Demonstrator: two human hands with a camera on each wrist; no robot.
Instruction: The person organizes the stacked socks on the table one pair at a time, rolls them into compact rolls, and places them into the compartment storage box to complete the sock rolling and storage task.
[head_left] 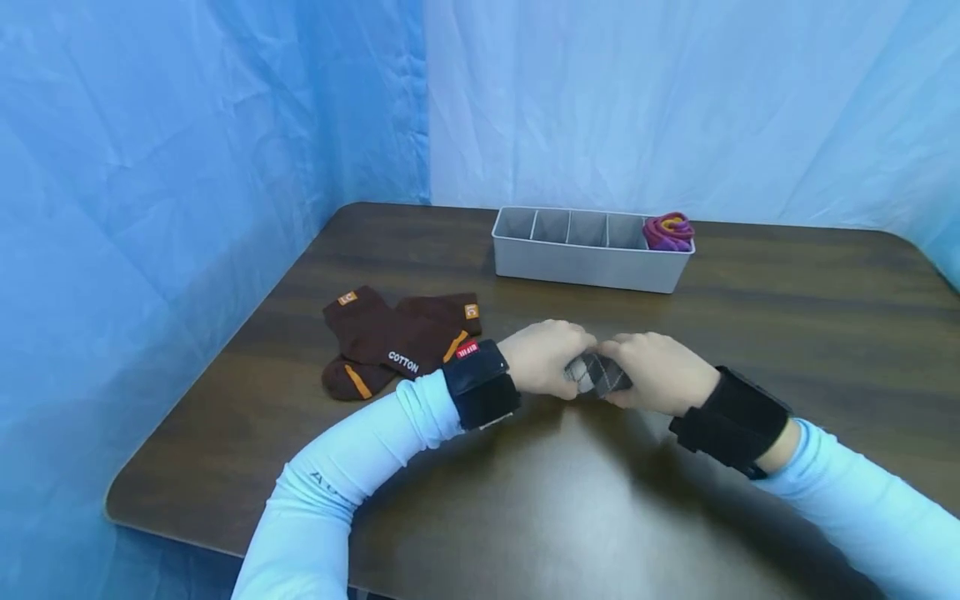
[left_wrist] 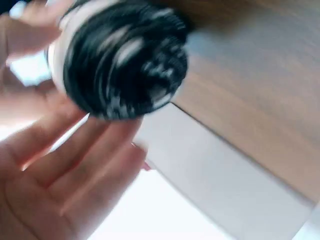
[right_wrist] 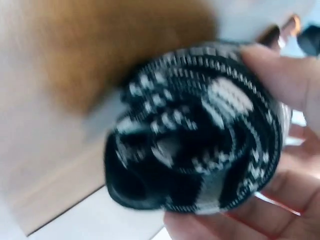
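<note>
Head view: brown socks (head_left: 397, 343) beside hands (head_left: 600, 371).

Brown socks (head_left: 397, 342), grey divider tray (head_left: 588, 267), purple roll (head_left: 667, 232).

The rolled sock (head_left: 597, 374) is a knitted black-and-white patterned cloth, the brown socks (head_left: 397, 340) a soft matt knit, the divided tray (head_left: 588, 263) smooth matt grey plastic, the table (head_left: 787, 333) dark wood-grain with a slight sheen, the backdrop (head_left: 187, 167) creased blue fabric.
</note>
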